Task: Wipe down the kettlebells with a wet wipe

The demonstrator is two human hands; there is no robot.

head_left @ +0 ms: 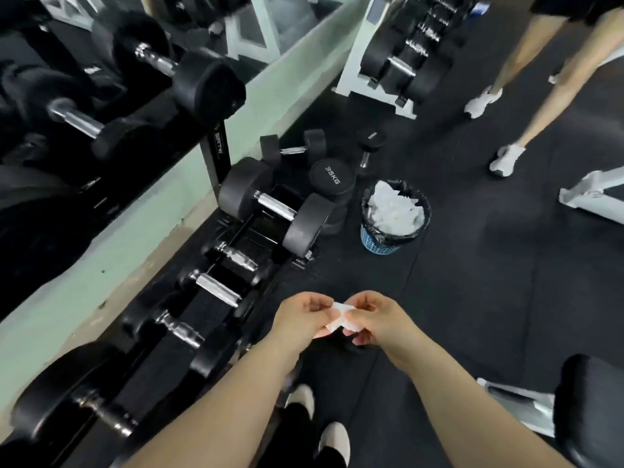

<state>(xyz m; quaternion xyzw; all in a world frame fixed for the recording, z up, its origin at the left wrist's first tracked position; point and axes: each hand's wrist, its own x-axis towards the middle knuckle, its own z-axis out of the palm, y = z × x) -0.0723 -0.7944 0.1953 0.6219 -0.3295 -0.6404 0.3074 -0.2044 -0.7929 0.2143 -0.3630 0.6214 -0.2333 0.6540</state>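
Note:
A small crumpled white wet wipe point(338, 315) is pinched between both my hands over the black floor, low in the middle of the view. My left hand point(300, 319) grips its left end and my right hand point(376, 317) its right end. No kettlebell shows here. A rack of black dumbbells point(216, 292) with chrome handles runs along my left, an arm's length from my hands.
A blue bin point(393, 214) with a black liner, full of used white wipes, stands on the floor ahead. Loose dumbbells point(332, 177) lie beside it. Another person's legs point(506, 96) are at the upper right. White bench frames point(594, 194) and a black pad point(594, 410) stand at the right.

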